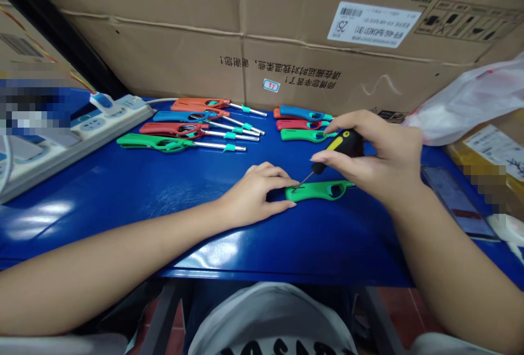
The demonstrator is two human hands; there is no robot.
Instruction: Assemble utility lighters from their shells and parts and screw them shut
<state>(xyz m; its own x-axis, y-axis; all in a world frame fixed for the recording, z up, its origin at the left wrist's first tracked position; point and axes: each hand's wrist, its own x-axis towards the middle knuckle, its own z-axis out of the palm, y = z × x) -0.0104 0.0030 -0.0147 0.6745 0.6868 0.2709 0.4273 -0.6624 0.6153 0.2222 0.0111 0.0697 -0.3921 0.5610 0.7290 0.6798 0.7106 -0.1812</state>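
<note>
A green lighter handle point(318, 190) lies flat on the blue table point(143, 191). My left hand point(256, 194) pinches its left end between thumb and fingers, holding it down. My right hand point(374, 153) is wrapped round a screwdriver point(339, 148) with a black and yellow grip. Its thin shaft slants down to the left, and the tip touches the handle's left end, right by my left fingertips.
Several finished long-nosed lighters point(192, 126) in orange, blue, red and green lie at the back. Three loose handles point(305, 124) lie behind my right hand. A white power strip point(82, 131) sits at left, a plastic bag point(470, 98) at right, and cardboard boxes point(254, 28) wall the back.
</note>
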